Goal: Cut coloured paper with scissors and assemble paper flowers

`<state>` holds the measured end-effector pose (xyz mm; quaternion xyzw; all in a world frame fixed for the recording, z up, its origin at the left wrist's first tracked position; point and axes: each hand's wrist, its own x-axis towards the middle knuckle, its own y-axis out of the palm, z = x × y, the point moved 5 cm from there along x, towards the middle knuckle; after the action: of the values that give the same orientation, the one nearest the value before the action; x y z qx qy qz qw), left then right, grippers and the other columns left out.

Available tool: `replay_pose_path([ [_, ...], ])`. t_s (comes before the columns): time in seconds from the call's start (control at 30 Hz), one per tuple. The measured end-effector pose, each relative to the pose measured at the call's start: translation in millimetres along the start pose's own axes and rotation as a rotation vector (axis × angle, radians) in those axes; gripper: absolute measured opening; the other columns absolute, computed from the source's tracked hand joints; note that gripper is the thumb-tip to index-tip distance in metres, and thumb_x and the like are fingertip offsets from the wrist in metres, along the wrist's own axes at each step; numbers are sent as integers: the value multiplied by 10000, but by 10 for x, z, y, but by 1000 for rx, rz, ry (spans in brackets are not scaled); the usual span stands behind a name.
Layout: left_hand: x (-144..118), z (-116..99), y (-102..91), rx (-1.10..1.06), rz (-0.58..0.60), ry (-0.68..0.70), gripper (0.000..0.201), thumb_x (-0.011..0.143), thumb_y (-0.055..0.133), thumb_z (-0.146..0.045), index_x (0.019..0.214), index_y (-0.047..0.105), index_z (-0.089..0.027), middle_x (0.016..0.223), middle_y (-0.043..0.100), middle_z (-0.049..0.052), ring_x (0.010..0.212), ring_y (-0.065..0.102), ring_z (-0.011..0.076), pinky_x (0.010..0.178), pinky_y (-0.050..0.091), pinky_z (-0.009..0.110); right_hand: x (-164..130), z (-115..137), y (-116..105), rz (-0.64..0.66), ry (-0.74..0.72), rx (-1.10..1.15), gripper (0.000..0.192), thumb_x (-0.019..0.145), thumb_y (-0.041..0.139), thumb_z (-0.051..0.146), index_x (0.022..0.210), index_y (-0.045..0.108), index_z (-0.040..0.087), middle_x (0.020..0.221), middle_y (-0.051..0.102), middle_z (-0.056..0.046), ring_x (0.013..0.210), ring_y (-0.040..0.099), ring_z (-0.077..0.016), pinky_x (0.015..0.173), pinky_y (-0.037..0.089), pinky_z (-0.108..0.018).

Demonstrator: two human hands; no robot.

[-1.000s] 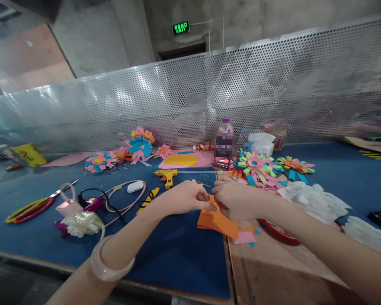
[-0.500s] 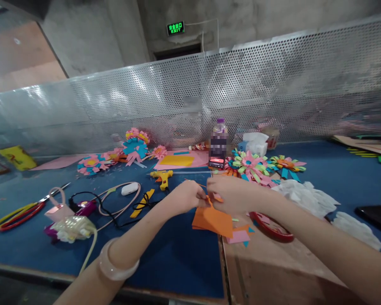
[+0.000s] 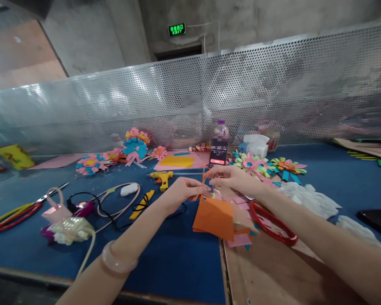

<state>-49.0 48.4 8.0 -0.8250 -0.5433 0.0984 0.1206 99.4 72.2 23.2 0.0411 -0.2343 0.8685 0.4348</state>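
Observation:
A thin orange paper strip (image 3: 203,175) stands upright between my hands, its lower part hidden by fingers. My left hand (image 3: 184,191) pinches the strip low down. Just to the right, my right hand (image 3: 233,178) has its fingertips closed at the strip's upper part. Beneath both hands lie stacked orange paper squares (image 3: 213,218). Pink paper scraps (image 3: 239,240) stick out below that stack. Red-handled scissors (image 3: 287,237) rest under my right forearm, their blades mostly covered by it.
A yellow glue gun (image 3: 163,178) lies left of centre, with cords beside it. Further left are long scissors (image 3: 19,216) and a plastic-wrapped bundle (image 3: 71,231). Paper flowers (image 3: 254,167), a propped phone (image 3: 218,153) and tissues (image 3: 255,146) line the back. Crumpled white plastic (image 3: 307,199) is at right.
My hands have shifted off the top of the orange squares. The orange strip now shows upright between my fingers, and more of the scissors' red handles is visible.

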Motion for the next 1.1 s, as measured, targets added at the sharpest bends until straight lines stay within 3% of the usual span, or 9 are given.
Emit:
replay_pose_path([
  [0.3,-17,18,46,79,39,22,396,681,604,-484,772,703,-112,649,621,32,522,385,78,480,241,218,38,-37,124,-101,20,-51,250,739,598,402,736,642,156,751,580,-13,636,506,-96,572,407,-237],
  [0.53,-17,31,68,53,53,24,390,725,566,-463,892,678,-129,781,659,46,584,452,90,506,291,205,28,-124,156,-158,78,64,263,722,606,421,695,594,159,572,485,41,457,366,-52,428,281,-210],
  [0.77,-37,-8,60,39,26,35,346,759,525,-419,871,678,-130,781,663,41,645,482,105,573,343,209,32,-163,125,-205,92,8,267,723,604,429,692,631,165,554,479,36,456,356,-57,437,289,-218],
  [0.9,-35,-8,49,101,-12,42,345,748,518,-415,835,671,-119,802,668,42,624,484,108,563,343,218,32,-115,83,-235,78,-71,284,710,611,439,691,657,159,632,546,9,527,438,-80,495,345,-232],
  [1.1,-22,1,56,127,-22,71,301,739,546,-410,721,643,-126,649,619,8,590,485,102,536,333,209,43,-60,71,-230,15,-241,287,733,599,433,693,672,159,719,591,-24,635,523,-119,585,392,-255],
])
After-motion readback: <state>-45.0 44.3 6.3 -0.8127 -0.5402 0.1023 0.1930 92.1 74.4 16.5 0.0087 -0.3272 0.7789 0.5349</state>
